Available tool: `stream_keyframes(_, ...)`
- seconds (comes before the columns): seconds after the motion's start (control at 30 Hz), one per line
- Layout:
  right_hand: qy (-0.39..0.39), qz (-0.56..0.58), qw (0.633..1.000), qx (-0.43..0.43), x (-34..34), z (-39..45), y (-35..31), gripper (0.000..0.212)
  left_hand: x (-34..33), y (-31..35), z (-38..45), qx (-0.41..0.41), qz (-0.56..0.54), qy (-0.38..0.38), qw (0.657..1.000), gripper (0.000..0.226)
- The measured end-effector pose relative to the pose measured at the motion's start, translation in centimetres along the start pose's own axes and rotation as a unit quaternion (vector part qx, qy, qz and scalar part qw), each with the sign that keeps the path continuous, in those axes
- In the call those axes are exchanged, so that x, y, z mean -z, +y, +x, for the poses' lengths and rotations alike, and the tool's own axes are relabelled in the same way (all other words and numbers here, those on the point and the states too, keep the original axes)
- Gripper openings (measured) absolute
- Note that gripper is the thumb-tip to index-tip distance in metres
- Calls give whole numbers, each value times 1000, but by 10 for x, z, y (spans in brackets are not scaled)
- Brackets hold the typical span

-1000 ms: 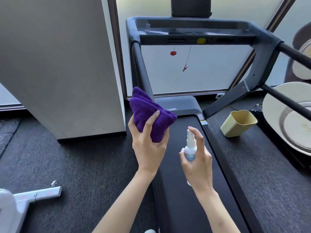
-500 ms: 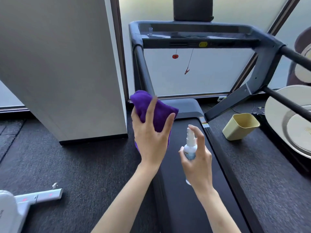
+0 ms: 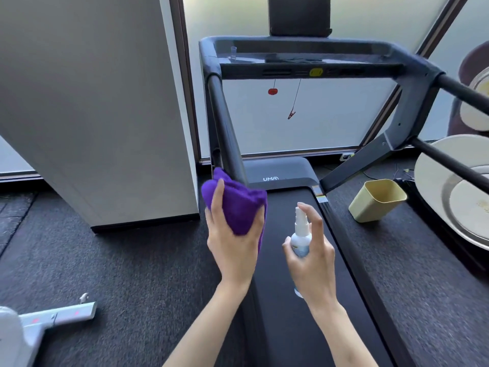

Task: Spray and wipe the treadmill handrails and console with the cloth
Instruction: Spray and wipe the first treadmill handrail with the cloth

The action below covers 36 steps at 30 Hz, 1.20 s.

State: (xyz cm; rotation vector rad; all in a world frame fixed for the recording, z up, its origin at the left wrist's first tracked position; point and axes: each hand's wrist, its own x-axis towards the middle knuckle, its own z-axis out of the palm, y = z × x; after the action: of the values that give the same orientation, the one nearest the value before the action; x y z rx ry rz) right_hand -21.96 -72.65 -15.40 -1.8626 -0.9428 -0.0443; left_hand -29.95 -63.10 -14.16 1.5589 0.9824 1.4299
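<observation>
Head camera view, looking down past two bare forearms at a treadmill that runs away from the viewer toward a frosted window.

Risks, as a judgement: the spray nozzle appears to face roughly toward the cloth and the left upright, but its exact aim cannot be told. If it is off, mist could land on the black running belt (image 3: 288,300) or the dark carpet and leave a slippery patch. The cloth is bunched and sits partly on straight fingers, so it could slip free on the reach upward. A yellow-green plastic cup (image 3: 375,201) lies tipped on the floor at the right of the belt and could be kicked.

The left hand (image 3: 232,245) holds a bunched purple cloth (image 3: 238,205). The cloth rests against the palm, with the index finger lying nearly straight over its left side and the thumb pressing its right edge. It is just in front of the lower left upright (image 3: 225,123).

The right hand (image 3: 312,260) is wrapped around a small white spray bottle (image 3: 300,234), held upright. The index finger curls over the pump top, ready to press.

The console (image 3: 304,59) and its handrail frame are well above and beyond both hands, untouched by the cloth.
</observation>
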Motion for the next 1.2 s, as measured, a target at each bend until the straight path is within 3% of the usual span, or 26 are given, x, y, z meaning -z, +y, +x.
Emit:
stream_keyframes(0.07, -1, 6, 1000, -2, -2, 8, -2, 73, -8, 17, 33, 36, 59, -8, 998, 81)
stream_keyframes(0.13, 1, 16, 1000, 7, -4, 18, -7, 71, -13, 23, 78, 121, 82, -74, 987, 88)
stream_keyframes(0.2, 0, 31, 999, 21, -6, 29, -12, 71, -13, 27, 114, 233, -1, -147, 961, 87)
stream_keyframes(0.27, -4, 45, 998, 34, -8, 38, -15, 70, -9, 28, 122, 280, -87, -176, 940, 78)
stream_keyframes(0.37, -15, 56, 998, 39, -12, 47, -13, 71, 1, 20, 96, 280, -153, -162, 934, 57)
stream_keyframes(0.5, -37, 71, 996, 48, -15, 57, -3, 73, 9, 17, 82, 311, -189, -142, 921, 69)
stream_keyframes(0.6, -53, 83, 994, 52, -18, 74, 0, 72, -1, 19, 108, 361, -195, -155, 899, 64)
stream_keyframes(0.73, -50, 82, 993, 72, -28, 106, -2, 71, -20, 12, 151, 374, -169, -151, 899, 53)
stream_keyframes(1.2, 6, 54, 997, 61, -97, 207, -4, 75, -80, -39, 282, 438, -193, -225, 849, 53)
